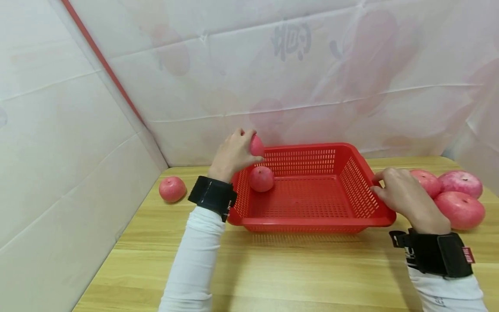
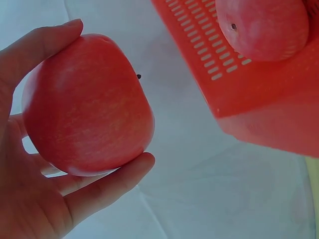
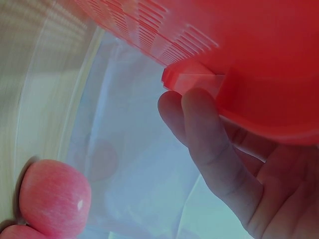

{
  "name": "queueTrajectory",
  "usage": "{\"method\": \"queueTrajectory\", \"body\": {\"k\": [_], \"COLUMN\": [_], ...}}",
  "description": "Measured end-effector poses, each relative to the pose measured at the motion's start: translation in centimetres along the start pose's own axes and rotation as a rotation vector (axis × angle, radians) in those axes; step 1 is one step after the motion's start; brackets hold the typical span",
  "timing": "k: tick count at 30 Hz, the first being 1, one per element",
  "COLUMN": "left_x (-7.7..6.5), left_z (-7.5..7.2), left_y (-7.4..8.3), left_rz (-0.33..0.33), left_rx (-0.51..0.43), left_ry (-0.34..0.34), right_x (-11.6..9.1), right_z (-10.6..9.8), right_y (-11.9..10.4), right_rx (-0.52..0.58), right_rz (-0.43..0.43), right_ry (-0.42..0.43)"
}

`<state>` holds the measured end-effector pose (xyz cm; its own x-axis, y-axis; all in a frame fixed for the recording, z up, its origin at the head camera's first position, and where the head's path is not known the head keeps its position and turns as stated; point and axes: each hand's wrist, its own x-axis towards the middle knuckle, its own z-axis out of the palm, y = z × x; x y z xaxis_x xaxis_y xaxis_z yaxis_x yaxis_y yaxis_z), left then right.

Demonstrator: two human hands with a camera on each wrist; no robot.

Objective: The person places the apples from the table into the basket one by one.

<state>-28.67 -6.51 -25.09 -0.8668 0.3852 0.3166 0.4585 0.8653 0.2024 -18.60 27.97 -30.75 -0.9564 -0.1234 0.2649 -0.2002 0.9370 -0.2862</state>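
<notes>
My left hand [image 1: 232, 155] grips a red apple [image 2: 89, 107], thumb and fingers spread around its sides, above the left back rim of a red plastic basket [image 1: 317, 222]. In the left wrist view the held apple is apart from the basket. Another apple [image 1: 261, 179] sits inside the basket at its left end. At the basket's right side, my right hand [image 1: 405, 195] holds the rim, fingers curled under its edge in the right wrist view [image 3: 214, 139]. The thumb is partly hidden there.
On the wooden table [image 1: 156, 255], a lone apple [image 1: 172, 189] lies left of the basket. Several apples [image 1: 460, 210] are grouped beyond my right hand, close to the table's right side. White printed sheeting [image 1: 241, 78] hangs behind and at the sides.
</notes>
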Motion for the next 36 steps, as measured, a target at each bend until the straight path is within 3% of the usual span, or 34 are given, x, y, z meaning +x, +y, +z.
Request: {"method": "queueTrajectory", "body": {"k": [8,21,33,36], "left_x": [0.1,0.4,1.1,1.3], "left_z": [0.2,0.5,1.7,2.0], "left_y": [0.6,1.4,2.2,2.3], "left_rz": [0.008,0.029,0.03,0.034], "left_rx": [-0.047,-0.046,-0.079,-0.051], "left_ry": [-0.028,-0.048,-0.074,-0.081], "right_x": [0.0,0.1,-0.1,0.0], "right_z": [0.0,-0.2,-0.1,-0.1], "right_y": [-0.1,-0.4,-0.3,-0.4], "right_rx": [-0.009,-0.006,-0.017,-0.015], "right_rz": [-0.001,0.002,-0.011,-0.013], "right_ry": [-0.003,-0.01,0.008,0.01]}}
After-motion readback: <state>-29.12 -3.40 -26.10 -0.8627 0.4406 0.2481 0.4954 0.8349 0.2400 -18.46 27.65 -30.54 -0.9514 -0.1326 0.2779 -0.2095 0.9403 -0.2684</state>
